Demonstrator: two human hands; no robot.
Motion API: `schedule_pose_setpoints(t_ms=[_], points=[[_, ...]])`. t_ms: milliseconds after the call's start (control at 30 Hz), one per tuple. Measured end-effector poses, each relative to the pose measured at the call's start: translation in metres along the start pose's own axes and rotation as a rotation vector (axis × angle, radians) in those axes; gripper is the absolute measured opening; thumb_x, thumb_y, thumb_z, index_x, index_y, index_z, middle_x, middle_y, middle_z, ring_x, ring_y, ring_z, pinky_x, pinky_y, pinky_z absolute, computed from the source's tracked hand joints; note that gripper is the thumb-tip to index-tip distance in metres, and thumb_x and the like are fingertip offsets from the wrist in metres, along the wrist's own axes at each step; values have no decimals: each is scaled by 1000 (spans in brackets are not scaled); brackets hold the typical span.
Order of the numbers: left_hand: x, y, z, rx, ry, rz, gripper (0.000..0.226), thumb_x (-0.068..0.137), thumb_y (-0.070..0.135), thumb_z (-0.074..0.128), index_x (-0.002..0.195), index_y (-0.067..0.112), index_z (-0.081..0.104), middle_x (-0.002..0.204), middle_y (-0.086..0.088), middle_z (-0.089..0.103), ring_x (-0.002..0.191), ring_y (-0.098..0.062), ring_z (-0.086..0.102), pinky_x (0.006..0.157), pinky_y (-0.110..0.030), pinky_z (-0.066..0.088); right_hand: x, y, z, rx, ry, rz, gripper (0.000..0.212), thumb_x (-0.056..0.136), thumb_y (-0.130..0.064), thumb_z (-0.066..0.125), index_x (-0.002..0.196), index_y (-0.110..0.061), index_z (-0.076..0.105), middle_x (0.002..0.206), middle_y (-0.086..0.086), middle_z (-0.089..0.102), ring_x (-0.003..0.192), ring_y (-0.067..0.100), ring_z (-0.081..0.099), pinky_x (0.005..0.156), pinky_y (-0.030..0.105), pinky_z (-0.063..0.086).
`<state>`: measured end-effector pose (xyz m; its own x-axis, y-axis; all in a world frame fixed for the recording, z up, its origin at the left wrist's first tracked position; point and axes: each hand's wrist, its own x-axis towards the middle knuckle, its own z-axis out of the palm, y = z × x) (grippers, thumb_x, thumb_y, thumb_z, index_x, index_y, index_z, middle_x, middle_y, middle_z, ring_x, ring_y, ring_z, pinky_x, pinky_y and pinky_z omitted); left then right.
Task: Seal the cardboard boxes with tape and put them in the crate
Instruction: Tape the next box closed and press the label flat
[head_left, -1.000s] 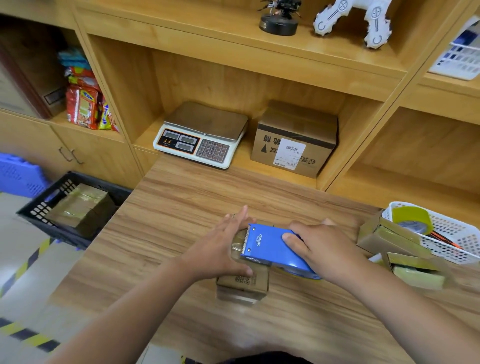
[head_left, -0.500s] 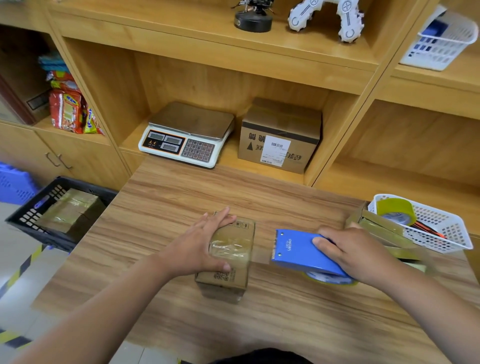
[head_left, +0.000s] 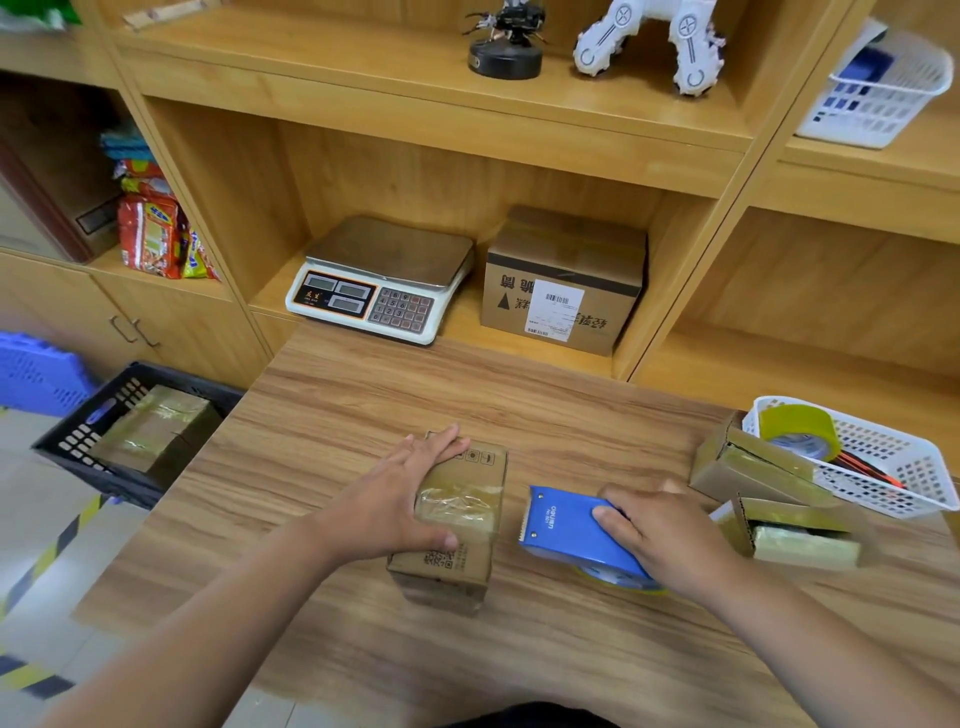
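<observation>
A small cardboard box stands on the wooden table, with clear tape across its top. My left hand lies flat on the box's left half, thumb along its near edge. My right hand grips a blue tape dispenser just right of the box, its serrated blade facing the box. A black crate sits low at the left of the table and holds one taped box. Two more small boxes lie at the table's right.
A white basket with a yellow-green tape roll stands at the right edge. On the shelf behind the table are a weighing scale and a labelled carton. A blue crate sits on the floor at far left.
My right hand has drawn the dispenser off the box top to the right, leaving tape across the box. My left hand stays pressed on the box.
</observation>
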<state>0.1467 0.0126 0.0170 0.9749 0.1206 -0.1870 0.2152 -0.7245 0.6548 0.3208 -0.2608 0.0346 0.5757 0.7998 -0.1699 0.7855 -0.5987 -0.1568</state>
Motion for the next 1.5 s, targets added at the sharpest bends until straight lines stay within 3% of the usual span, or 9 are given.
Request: schedule_pose_setpoints(t_ms=[100, 300, 533, 700, 833, 1000, 1233, 1367, 1500], points=[[0, 0, 1, 9, 20, 0, 120, 55, 66, 72, 148, 45, 0, 128, 60, -3, 143, -6, -1, 116, -33, 13, 4, -15, 12, -15, 39, -22, 28, 99, -50, 24, 96, -33, 46, 61, -10, 44, 73, 19, 40, 62, 26, 20], [-10, -23, -10, 31, 36, -20, 112, 66, 60, 73, 142, 55, -7, 145, 38, 0, 137, -1, -4, 111, -23, 7, 17, -37, 24, 131, 49, -44, 29, 101, -45, 27, 100, -26, 49, 84, -2, 65, 82, 29, 53, 85, 30, 33], [-39, -52, -35, -64, 125, -163, 92, 80, 54, 64, 145, 49, -1, 148, 33, 10, 145, -18, 0, 115, -34, 8, 45, -97, 23, 156, 163, -134, 29, 100, -44, 27, 93, -25, 47, 77, 0, 65, 73, 26, 54, 76, 30, 22], [-44, -42, -20, -242, 221, -248, 105, 76, 40, 76, 152, 22, 6, 153, 4, 24, 138, -13, 26, 112, -30, 26, 61, -132, 26, 122, 159, -151, 26, 100, -43, 25, 87, -26, 39, 75, 2, 65, 70, 27, 54, 72, 32, 17], [-54, -50, 3, -583, 164, -277, 115, 71, 37, 80, 152, 18, 0, 155, 7, 17, 138, -3, 21, 111, -20, 22, 59, -134, 25, 54, 132, -139, 27, 100, -46, 26, 85, -26, 38, 77, 1, 65, 64, 25, 45, 72, 32, 18], [-45, -59, 36, -694, 3, -287, 127, 61, 28, 84, 150, 19, -7, 154, 14, 12, 139, 1, 19, 110, -15, 26, 50, -124, 23, -50, 54, -110, 31, 99, -48, 27, 84, -24, 40, 80, 1, 66, 70, 26, 52, 76, 34, 22], [-11, -61, 72, 21, 36, -68, 123, 65, 41, 76, 149, 19, -11, 157, 7, 1, 134, 6, -10, 101, -3, -17, 39, -108, 24, -146, -38, -35, 34, 98, -51, 28, 99, -26, 51, 93, 1, 69, 86, 25, 60, 87, 33, 25], [5, -51, 72, 171, -14, 65, 122, 66, 45, 74, 150, 17, -9, 159, 4, 0, 138, 5, -12, 109, -12, -16, 39, -105, 25, -139, -46, -46, 42, 96, -58, 26, 111, -25, 49, 99, 0, 69, 93, 24, 61, 86, 35, 24], [10, -52, 74, 164, -54, 39, 123, 68, 51, 74, 149, 21, -13, 160, 3, -5, 143, -2, -9, 115, -19, -10, 36, -102, 22, -104, -122, -68, 76, 72, -82, 35, 128, -31, 37, 116, -4, 61, 107, 20, 56, 86, 37, 23]])
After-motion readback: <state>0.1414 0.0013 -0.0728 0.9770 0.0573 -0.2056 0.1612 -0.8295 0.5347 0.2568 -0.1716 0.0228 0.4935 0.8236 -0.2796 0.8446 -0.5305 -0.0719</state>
